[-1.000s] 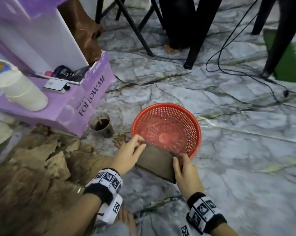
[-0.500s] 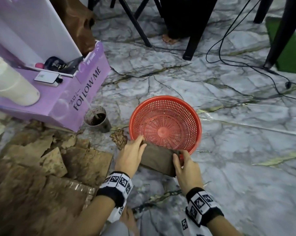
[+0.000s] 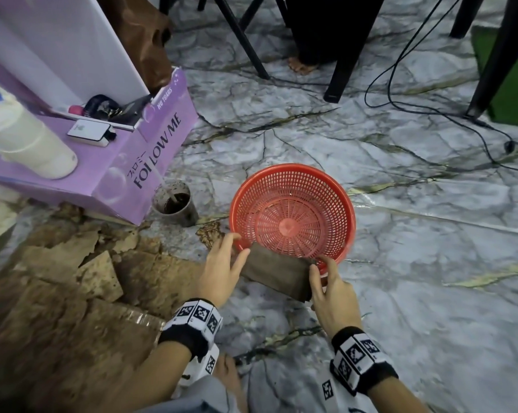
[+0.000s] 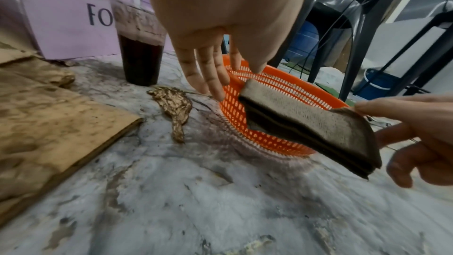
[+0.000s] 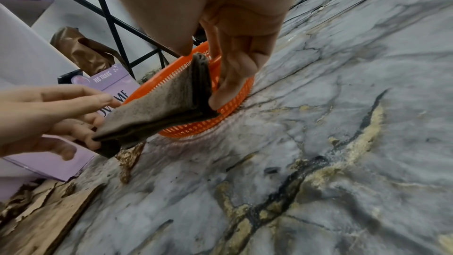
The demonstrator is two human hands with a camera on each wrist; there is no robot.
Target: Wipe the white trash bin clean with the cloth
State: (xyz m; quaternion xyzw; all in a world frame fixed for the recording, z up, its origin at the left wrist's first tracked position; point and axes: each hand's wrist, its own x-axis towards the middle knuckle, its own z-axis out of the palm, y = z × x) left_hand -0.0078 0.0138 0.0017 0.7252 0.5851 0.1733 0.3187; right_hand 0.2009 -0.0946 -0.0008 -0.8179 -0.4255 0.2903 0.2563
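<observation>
Brown terry cloth (image 3: 277, 271), folded thick & grimy, is held by the near rim of a red mesh plastic basket (image 3: 293, 167): right hand (image 3: 330, 296) pinches one end, left hand (image 3: 222, 266) rests near-straight fingers on the other. Wiping not begun, I'd judge; the smooth white cylinder (image 3: 28, 141) lying on the purple box (image 3: 82, 174) is prob. the bin, untouched.

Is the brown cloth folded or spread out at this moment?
Folded. The cloth shows several stacked layers along its edge in both wrist views; the right hand pinches one end.
</observation>
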